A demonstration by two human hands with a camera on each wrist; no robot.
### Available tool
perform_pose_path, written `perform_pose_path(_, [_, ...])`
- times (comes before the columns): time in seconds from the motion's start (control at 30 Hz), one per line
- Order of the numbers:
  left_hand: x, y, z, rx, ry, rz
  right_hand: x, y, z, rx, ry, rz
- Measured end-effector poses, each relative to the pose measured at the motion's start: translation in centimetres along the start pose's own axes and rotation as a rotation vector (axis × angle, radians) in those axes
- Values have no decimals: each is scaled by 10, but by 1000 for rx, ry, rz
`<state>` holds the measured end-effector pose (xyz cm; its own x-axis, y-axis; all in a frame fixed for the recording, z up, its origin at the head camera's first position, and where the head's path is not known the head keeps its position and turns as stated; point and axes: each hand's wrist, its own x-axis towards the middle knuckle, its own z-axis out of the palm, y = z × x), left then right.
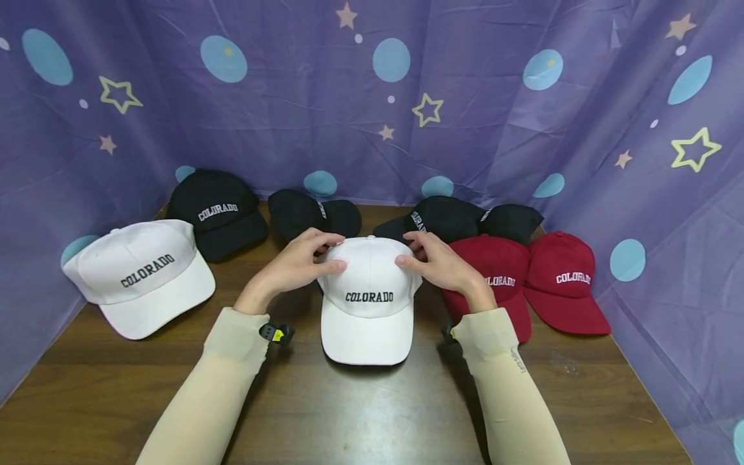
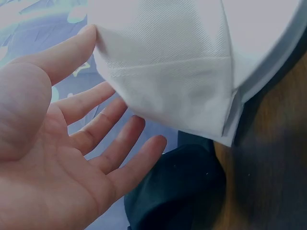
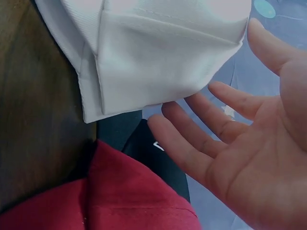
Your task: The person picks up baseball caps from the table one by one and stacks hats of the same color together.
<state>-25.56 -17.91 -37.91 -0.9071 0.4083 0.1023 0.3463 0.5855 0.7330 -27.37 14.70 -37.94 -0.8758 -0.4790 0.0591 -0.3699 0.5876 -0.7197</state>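
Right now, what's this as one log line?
left hand: touching front white cap; right hand: touching its opposite side; lettering: COLORADO; around: second white cap, black caps, red caps; furniture: wooden table

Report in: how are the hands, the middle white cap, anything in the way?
Left hand, right hand: touching white cap. Cap crown up, lettering showing. Red cap near right hand, perhaps in the way.

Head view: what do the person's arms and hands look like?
Long sleeves, pale beige, with small dark lettering on the right one. Left hand and right hand are bare. Dark wrist devices show on both sides, the left one with a yellow-green patch.
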Motion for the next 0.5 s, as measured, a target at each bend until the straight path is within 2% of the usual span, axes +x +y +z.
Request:
perform_pose_path(0.13, [-3,2,-7,14,12,14,-2,-3,-4,-15,9,7])
perform_pose_path(0.3, [-7,4,-19,34,55,26,-3,-7,-8,-27,27,-24])
perform_pose_path(0.5, [-19,4,-44,50,117,6,-7,-16,-12,-38,38,-45])
